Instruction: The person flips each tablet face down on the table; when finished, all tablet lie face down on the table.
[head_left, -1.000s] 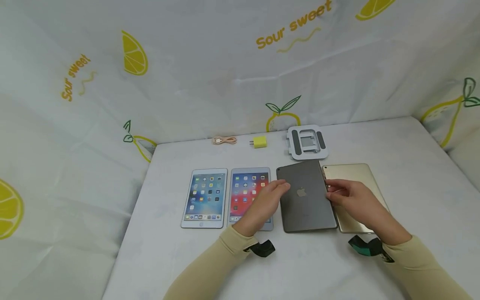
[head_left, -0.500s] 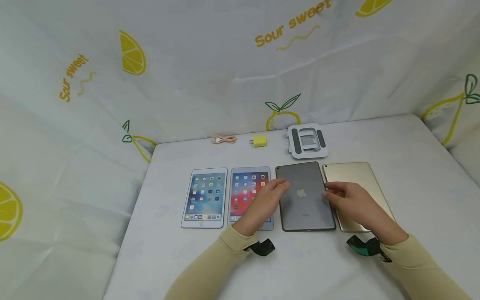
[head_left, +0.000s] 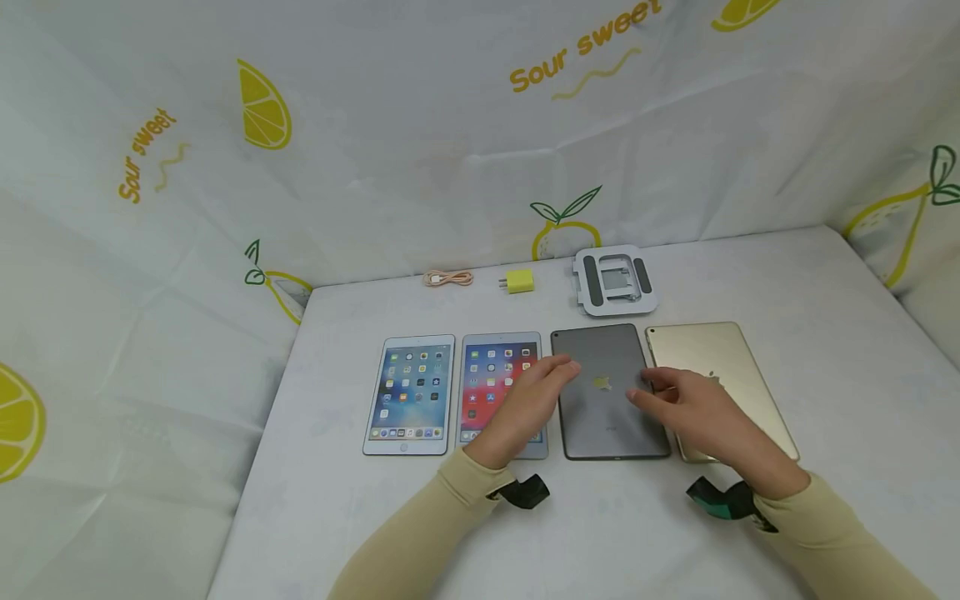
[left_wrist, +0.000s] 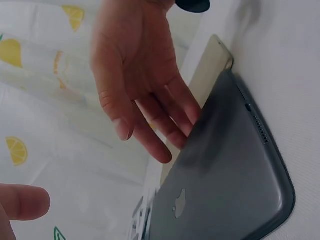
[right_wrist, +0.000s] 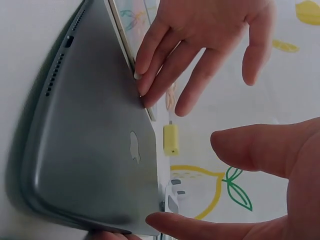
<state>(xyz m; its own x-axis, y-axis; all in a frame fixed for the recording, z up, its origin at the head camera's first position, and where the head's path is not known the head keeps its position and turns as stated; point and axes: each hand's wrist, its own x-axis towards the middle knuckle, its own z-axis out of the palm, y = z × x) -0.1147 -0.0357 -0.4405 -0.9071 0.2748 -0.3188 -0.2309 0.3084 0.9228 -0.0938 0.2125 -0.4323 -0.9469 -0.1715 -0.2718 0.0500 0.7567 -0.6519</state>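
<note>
A dark grey tablet (head_left: 611,425) with an apple logo lies back side up between my hands in the head view. My left hand (head_left: 528,404) reaches over the red-and-blue-screen tablet (head_left: 474,375), its fingertips right at the grey tablet's left edge. My right hand (head_left: 693,408) is at the grey tablet's right edge, thumb and forefinger parted over it with nothing pinched. Beneath that hand lies a gold tablet (head_left: 723,346), also back side up. The right wrist view shows my left hand (right_wrist: 210,45) with its fingers extended along the grey tablet's far side.
Another white tablet (head_left: 408,392) lies screen up at the left of the row. Behind are a coiled cable (head_left: 448,278), a yellow charger plug (head_left: 519,282) and a folded silver stand (head_left: 615,281). A lemon-print cloth (head_left: 420,167) hangs behind the table.
The grey tablet's right side, held slightly raised earlier, has come down flat. My right hand has let go of that edge and shifted left over it. My left hand stays nearly in place.
</note>
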